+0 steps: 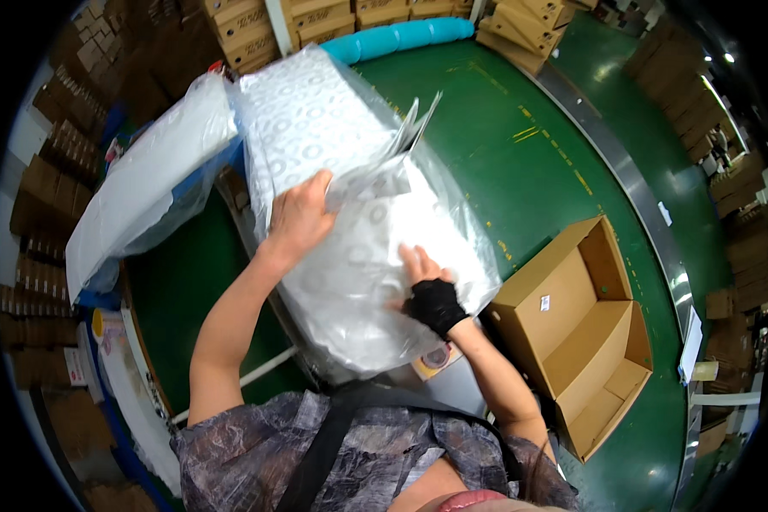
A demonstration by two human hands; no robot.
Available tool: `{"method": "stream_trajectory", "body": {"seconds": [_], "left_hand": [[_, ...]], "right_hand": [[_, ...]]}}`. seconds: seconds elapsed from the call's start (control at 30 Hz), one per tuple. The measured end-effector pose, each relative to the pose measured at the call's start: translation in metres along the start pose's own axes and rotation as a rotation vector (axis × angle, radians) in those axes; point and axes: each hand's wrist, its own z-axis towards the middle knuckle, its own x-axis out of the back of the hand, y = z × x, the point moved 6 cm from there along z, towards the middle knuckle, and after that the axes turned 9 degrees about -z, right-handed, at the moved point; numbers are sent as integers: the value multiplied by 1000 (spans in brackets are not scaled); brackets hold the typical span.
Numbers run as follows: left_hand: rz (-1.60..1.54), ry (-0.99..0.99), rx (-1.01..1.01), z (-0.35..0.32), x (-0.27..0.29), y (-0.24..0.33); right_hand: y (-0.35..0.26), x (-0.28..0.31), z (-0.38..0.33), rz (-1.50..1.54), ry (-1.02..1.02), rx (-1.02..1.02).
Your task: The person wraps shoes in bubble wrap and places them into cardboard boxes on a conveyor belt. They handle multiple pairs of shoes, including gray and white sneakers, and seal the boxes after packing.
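In front of me lies a wide stack of thin white sheets with a grey ring pattern (290,128), partly wrapped in clear plastic film (461,205). My left hand (301,220) is closed on the near sheets at the middle of the stack, where several sheet edges are folded and stand up to the right. Lower right, my right hand (431,294), in a black fingerless glove, rests on the film-covered sheets with its fingers apart. Its thumb is blurred. A small box with a round picture (436,359) shows partly beneath the near edge of the stack.
An open brown cardboard box (563,316) stands right of the stack on a green surface (495,128). White foam-like sheets in plastic (154,171) lie on the left. A turquoise inflated roll (401,38) and stacked cartons (239,30) are at the back. A metal rail (640,188) curves along the right.
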Motion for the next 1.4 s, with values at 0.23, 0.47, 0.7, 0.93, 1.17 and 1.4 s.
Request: {"method": "stream_trajectory", "body": {"seconds": [0.23,0.47,0.7,0.93,1.17,1.4], "left_hand": [[45,-13,-67,5,0,5],[171,128,-227,5,21,30],[236,151,-292,-13,17,40],[239,-44,-292,-45,-53,35],[368,-446,-146,-81,-88,42],[339,-457,-442,-105,-97,127]], "right_hand": [[-12,30,10,-15,567,234],[-30,114,-25,-187,625,347],[59,129,-127,-362,463,118],[249,116,-307,-835,393,-479],[293,138,-425,-1062,562,-921],[193,113,-449,-211,507,-862]]}}
